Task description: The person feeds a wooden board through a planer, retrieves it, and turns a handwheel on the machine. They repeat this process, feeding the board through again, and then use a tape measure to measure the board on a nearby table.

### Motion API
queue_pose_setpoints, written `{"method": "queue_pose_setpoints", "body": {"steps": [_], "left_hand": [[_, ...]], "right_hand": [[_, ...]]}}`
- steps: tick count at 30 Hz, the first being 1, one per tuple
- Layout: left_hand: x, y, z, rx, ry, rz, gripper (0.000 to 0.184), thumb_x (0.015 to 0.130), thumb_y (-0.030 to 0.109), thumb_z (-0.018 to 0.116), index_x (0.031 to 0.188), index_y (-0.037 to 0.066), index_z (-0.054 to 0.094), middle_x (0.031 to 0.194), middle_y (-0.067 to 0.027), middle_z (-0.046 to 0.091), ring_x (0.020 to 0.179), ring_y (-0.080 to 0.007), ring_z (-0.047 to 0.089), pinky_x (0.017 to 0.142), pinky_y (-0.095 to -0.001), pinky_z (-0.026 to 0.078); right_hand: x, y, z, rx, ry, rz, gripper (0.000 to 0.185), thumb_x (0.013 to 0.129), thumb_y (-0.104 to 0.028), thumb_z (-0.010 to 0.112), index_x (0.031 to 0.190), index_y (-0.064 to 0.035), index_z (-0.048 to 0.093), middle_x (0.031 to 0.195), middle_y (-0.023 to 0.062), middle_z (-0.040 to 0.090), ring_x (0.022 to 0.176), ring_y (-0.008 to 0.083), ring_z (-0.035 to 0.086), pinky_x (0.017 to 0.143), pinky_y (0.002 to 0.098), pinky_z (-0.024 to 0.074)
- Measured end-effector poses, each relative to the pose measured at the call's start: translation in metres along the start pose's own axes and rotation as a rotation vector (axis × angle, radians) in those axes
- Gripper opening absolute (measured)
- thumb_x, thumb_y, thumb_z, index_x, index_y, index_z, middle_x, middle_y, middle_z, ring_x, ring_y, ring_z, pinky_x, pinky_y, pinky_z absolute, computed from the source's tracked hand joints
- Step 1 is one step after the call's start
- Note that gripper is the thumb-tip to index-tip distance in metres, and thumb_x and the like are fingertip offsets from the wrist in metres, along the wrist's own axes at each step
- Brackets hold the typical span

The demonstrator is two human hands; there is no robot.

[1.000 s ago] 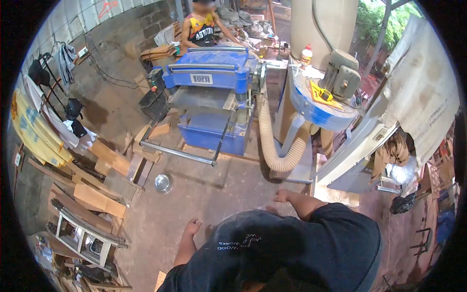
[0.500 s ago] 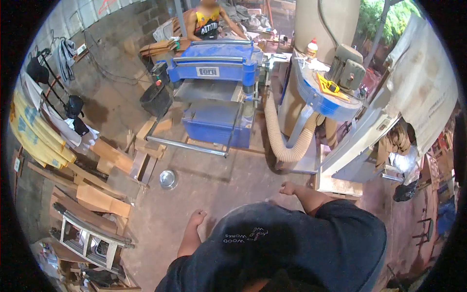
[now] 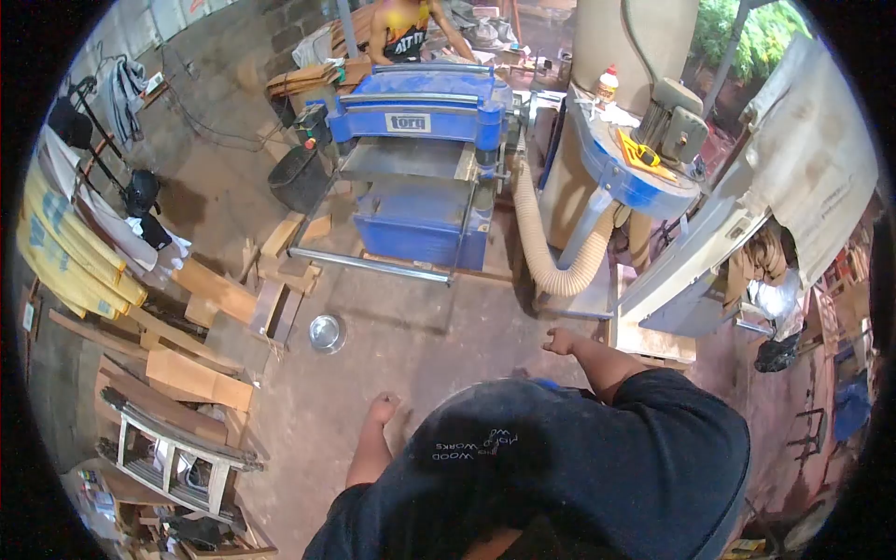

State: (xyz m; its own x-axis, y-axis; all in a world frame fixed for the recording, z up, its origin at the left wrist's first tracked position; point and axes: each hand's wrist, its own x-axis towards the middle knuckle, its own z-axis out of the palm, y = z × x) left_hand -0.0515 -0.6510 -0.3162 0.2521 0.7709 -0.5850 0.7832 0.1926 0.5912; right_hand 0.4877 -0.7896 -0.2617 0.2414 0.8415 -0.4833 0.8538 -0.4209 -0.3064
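Observation:
My left hand (image 3: pixel 383 408) hangs over the brown floor with its fingers curled in, and I see nothing in it. My right hand (image 3: pixel 560 342) is held out a little farther forward, its fingers also curled and nothing visible in them. Neither hand touches anything. The round metal bowl (image 3: pixel 326 333) on the floor lies ahead and to the left of my left hand. Nearest to my right hand are the cream ribbed hose (image 3: pixel 562 281) and a wooden base (image 3: pixel 649 338). In front stands a blue thickness planer (image 3: pixel 415 117) with a metal roller frame (image 3: pixel 369 269).
Behind the planer another person (image 3: pixel 408 37) stands near stacked boards (image 3: pixel 303 78). A blue dust collector (image 3: pixel 644 191) carries a motor, a yellow tool and a glue bottle (image 3: pixel 608 84). Offcuts (image 3: pixel 199 380) and a grey metal frame (image 3: pixel 177 453) line the left; a black bin (image 3: pixel 299 177) stands beside the planer.
The view has shifted slightly, so the planer and bowl appear a little farther right and the bowl higher. Both hands stay curled, with little movement. The person behind the planer remains there.

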Motion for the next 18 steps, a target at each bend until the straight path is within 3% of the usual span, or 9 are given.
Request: {"method": "queue_pose_setpoints", "body": {"steps": [4, 7, 11, 13, 15, 18], "left_hand": [[0.003, -0.013, 0.009, -0.095, 0.005, 0.041, 0.053, 0.08, 0.033, 0.066, 0.123, 0.003, 0.057, 0.121, -0.0216, 0.058, 0.112, -0.0322, 0.055, 0.096, -0.037, 0.044], [-0.002, 0.002, 0.005, -0.159, 0.018, 0.003, 0.053, 0.08, 0.032, 0.067, 0.122, 0.002, 0.057, 0.121, -0.021, 0.058, 0.112, -0.0308, 0.056, 0.096, -0.0366, 0.044], [0.01, 0.018, 0.006, -0.123, 0.094, -0.088, 0.052, 0.081, 0.031, 0.066, 0.122, 0.001, 0.057, 0.121, -0.0211, 0.058, 0.111, -0.0295, 0.056, 0.095, -0.0367, 0.044], [0.006, 0.036, 0.011, -0.095, 0.12, -0.105, 0.052, 0.081, 0.031, 0.066, 0.122, 0.001, 0.056, 0.121, -0.0218, 0.058, 0.111, -0.03, 0.056, 0.095, -0.0371, 0.044], [0.009, 0.063, 0.015, -0.062, 0.145, -0.117, 0.052, 0.082, 0.031, 0.065, 0.122, 0.0, 0.056, 0.12, -0.0225, 0.058, 0.111, -0.0304, 0.056, 0.095, -0.0375, 0.044], [0.017, 0.084, 0.028, -0.124, 0.133, -0.133, 0.053, 0.082, 0.031, 0.065, 0.124, 0.0, 0.054, 0.12, -0.0242, 0.057, 0.113, -0.0323, 0.055, 0.096, -0.0386, 0.043]], "right_hand": [[0.015, -0.004, -0.028, -0.074, 0.029, -0.007, 0.068, 0.075, -0.044, 0.065, 0.122, 0.0035, 0.054, 0.119, 0.0274, 0.056, 0.111, 0.0391, 0.054, 0.096, 0.0413, 0.042], [0.057, 0.01, -0.054, 0.033, 0.051, -0.158, 0.072, 0.077, -0.04, 0.064, 0.129, 0.0061, 0.045, 0.122, 0.0294, 0.052, 0.117, 0.0383, 0.05, 0.1, 0.0413, 0.0393], [0.103, 0.0, -0.119, 0.088, 0.324, -0.051, 0.069, 0.078, -0.037, 0.064, 0.129, 0.0063, 0.044, 0.13, 0.0295, 0.046, 0.121, 0.0408, 0.044, 0.103, 0.0417, 0.0359], [0.14, 0.002, -0.154, 0.101, 0.386, 0.001, 0.072, 0.08, -0.034, 0.061, 0.134, 0.0062, 0.036, 0.141, 0.0287, 0.033, 0.13, 0.0401, 0.033, 0.108, 0.0419, 0.0299], [0.176, 0.004, -0.201, 0.139, 0.47, -0.02, 0.072, 0.082, -0.031, 0.059, 0.137, 0.0053, 0.031, 0.144, 0.0281, 0.027, 0.134, 0.0408, 0.027, 0.11, 0.0425, 0.0271], [0.239, 0.013, -0.276, 0.098, 0.825, -0.133, 0.072, 0.08, -0.024, 0.06, 0.138, 0.0061, 0.029, 0.143, 0.0293, 0.027, 0.135, 0.0412, 0.024, 0.111, 0.0432, 0.0251]]}}
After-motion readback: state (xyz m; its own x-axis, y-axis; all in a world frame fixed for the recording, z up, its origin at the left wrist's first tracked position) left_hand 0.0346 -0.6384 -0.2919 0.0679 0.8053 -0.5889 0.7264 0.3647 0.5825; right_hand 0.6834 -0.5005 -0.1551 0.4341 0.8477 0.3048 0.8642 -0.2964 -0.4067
